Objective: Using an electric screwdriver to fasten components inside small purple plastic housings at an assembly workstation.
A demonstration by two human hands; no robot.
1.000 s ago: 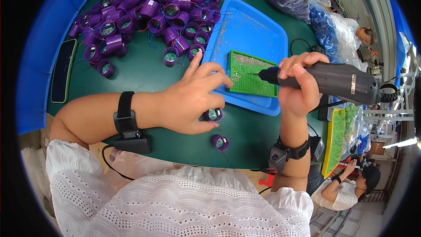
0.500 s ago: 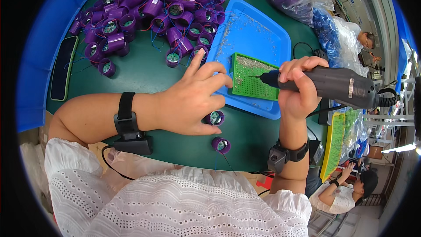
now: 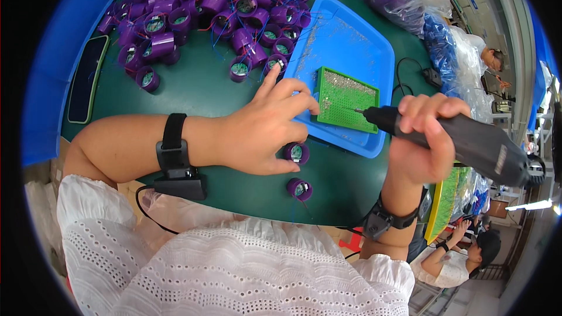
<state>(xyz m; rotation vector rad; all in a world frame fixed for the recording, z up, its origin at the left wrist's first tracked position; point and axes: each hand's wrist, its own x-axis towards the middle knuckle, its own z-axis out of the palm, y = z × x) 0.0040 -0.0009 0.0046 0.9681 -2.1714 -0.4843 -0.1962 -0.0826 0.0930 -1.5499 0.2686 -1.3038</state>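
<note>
"Right hand [image 3: 430, 140] and driver [image 3: 486, 147] sit farther right than a moment ago, tip [image 3: 359, 110] over the green tray [image 3: 345, 118]."

"Fingers?"

"Right: curled round the driver. Left hand [image 3: 263, 126]: spread beside a cup [image 3: 297, 153]."

"Risk?"

"A dipping tip could knock the tray and scatter its metal bits [image 3: 350, 83]."

"Around them?"

"Green worktop [image 3: 193, 90], heaped cups [image 3: 215, 0], phone [image 3: 88, 79], a co-worker [image 3: 451, 266] to the right."
</note>
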